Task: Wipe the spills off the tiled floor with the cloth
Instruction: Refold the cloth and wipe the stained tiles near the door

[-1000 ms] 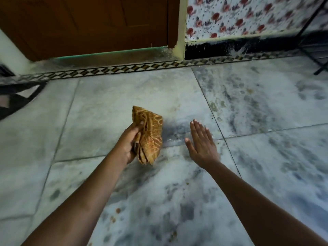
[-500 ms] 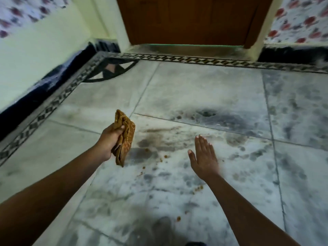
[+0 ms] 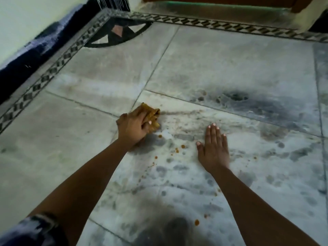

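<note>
My left hand [image 3: 132, 125] grips a bunched brown-and-yellow patterned cloth [image 3: 152, 114] and holds it down on the grey marble tiled floor [image 3: 230, 64], by a tile joint. Small orange-brown spill drops [image 3: 177, 150] dot the tile just right of and below the cloth, with more drops [image 3: 196, 222] nearer to me. A faint brownish smear [image 3: 179, 113] runs right from the cloth. My right hand [image 3: 213, 148] lies flat on the floor with straight fingers, right of the drops.
A patterned tile border [image 3: 53, 70] runs along the left wall and the far door threshold [image 3: 213, 9]. A dark corner inlay [image 3: 117, 32] lies at the far left. A dark stain [image 3: 236, 96] marks the tile beyond my right hand.
My left hand has brought the cloth down from the air onto the floor. My right hand has dropped flat on the tile. The view has moved closer and lower.
</note>
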The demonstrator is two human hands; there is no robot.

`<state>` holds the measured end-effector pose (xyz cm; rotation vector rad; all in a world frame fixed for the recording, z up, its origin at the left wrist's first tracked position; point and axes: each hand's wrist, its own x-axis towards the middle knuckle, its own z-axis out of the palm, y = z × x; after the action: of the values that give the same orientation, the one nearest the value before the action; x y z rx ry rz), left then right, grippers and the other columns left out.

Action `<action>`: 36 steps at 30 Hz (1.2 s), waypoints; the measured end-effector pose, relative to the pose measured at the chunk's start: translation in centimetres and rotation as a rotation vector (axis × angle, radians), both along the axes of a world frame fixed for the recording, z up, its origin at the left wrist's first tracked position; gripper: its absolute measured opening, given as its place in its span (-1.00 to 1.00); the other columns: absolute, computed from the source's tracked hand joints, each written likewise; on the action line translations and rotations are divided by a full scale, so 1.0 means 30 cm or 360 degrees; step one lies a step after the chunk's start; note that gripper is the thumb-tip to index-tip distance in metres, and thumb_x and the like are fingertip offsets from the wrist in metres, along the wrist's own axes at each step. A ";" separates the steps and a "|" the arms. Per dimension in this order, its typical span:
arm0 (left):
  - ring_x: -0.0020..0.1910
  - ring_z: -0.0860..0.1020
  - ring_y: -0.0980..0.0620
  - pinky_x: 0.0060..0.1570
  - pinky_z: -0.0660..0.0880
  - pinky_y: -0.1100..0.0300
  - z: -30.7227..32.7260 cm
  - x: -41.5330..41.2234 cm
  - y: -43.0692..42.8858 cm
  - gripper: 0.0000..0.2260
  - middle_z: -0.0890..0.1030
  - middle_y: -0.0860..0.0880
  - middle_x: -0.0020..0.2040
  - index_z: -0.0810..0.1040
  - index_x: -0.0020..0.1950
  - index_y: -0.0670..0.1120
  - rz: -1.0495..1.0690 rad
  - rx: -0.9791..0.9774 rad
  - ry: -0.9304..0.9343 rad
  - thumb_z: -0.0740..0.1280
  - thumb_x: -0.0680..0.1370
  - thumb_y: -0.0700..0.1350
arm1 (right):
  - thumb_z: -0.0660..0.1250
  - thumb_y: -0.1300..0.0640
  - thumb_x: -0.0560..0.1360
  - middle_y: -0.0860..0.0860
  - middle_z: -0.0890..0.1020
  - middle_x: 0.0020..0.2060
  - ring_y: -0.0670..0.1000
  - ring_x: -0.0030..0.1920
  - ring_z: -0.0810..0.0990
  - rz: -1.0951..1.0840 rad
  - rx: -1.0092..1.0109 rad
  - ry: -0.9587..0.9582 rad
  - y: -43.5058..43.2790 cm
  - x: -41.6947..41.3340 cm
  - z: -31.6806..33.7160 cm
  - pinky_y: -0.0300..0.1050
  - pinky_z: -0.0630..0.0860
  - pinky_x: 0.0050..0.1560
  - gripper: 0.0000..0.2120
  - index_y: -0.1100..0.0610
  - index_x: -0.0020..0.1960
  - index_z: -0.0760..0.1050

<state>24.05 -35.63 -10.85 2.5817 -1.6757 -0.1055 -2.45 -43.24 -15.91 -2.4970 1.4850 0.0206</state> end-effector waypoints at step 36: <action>0.51 0.00 -0.23 0.44 -0.06 -0.22 -0.121 0.007 -0.232 -0.44 -0.06 -0.16 0.56 -0.07 0.55 0.08 0.0055 0.0173 -0.0094 -0.09 0.59 0.23 | -0.21 -0.13 0.52 0.16 0.00 0.52 0.09 0.53 -0.06 -0.0041 -0.0089 -0.0106 0.007 0.005 -0.015 -0.01 -0.17 0.50 -0.32 0.24 0.52 -0.04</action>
<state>24.25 -42.61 -14.49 2.7170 -1.6893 -0.1232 -2.29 -43.04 -16.36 -2.4958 1.5108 -0.1089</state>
